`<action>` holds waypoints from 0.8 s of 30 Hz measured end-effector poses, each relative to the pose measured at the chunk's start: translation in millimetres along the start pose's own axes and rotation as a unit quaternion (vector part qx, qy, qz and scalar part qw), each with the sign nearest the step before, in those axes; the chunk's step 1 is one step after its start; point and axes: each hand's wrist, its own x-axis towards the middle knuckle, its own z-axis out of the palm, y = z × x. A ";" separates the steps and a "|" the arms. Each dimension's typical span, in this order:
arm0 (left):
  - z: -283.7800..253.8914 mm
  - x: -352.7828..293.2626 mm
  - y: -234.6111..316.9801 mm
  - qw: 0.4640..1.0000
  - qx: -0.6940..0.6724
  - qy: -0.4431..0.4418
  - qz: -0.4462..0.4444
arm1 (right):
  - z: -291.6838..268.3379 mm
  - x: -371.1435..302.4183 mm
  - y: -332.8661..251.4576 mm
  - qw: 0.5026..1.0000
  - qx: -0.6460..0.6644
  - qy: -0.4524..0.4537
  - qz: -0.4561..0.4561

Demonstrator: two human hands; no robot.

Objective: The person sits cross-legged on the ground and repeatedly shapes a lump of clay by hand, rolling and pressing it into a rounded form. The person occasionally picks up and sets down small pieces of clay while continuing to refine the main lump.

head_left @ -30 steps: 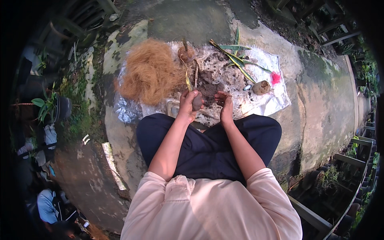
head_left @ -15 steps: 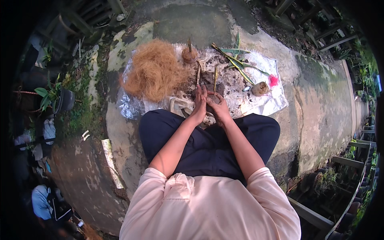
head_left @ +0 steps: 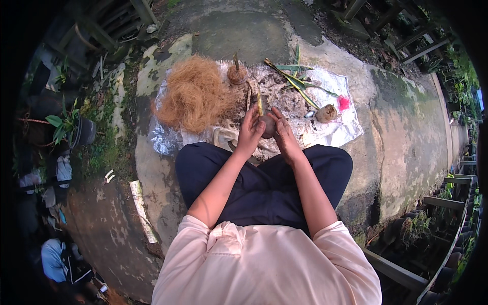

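Between my palms is a dark, rounded soil ball [head_left: 268, 127], with a yellow-green leaf cutting [head_left: 260, 104] standing up out of it. My left hand [head_left: 250, 133] cups its left side and my right hand [head_left: 285, 136] presses along its right side, fingers pointing away from me. A heap of brown coconut fibre [head_left: 195, 96] lies to the left on a white sack sheet [head_left: 335, 133] strewn with loose soil. Just beyond my left hand stands a fibre-wrapped ball [head_left: 237, 75] with a short leaf in it.
Long variegated leaves [head_left: 301, 87] lie at the sheet's far right. Near them are a brown cylindrical roll [head_left: 326, 114] and a bright pink bundle [head_left: 343, 103]. A potted plant [head_left: 84, 130] stands at left, and another person [head_left: 55, 262] is at lower left.
My hands have shifted round the soil ball; the right hand has moved onto its right side, leaving more of the ball showing. The leaf now stands further left.
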 end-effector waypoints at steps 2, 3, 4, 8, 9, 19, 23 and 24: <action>1.8 9.2 19.9 0.993 -0.048 0.018 -0.105 | 14.7 -12.2 -21.2 0.999 0.022 -0.037 -0.004; 0.6 14.0 28.4 0.985 -0.072 0.028 -0.156 | 19.3 -14.9 -26.3 0.998 0.033 -0.057 -0.006; -1.8 19.1 28.9 0.983 -0.069 0.047 -0.167 | 19.8 -14.3 -24.4 0.998 0.014 -0.051 -0.044; -4.0 20.2 33.5 0.981 0.025 0.007 -0.191 | 23.5 -10.9 -36.8 0.996 0.060 -0.017 -0.068; -2.8 20.9 31.9 0.979 0.019 0.001 -0.205 | 23.0 -10.0 -34.2 0.995 0.038 0.014 -0.090; -8.4 27.8 10.6 0.884 -0.308 0.067 -0.346 | 15.2 15.4 37.0 0.950 -0.215 0.171 -0.150; 0.2 16.6 18.5 0.826 -0.439 0.071 -0.345 | 35.5 24.0 27.3 0.897 -0.321 0.162 -0.256; -1.0 15.1 15.5 0.823 -0.454 0.067 -0.336 | 41.1 27.6 25.8 0.887 -0.338 0.156 -0.272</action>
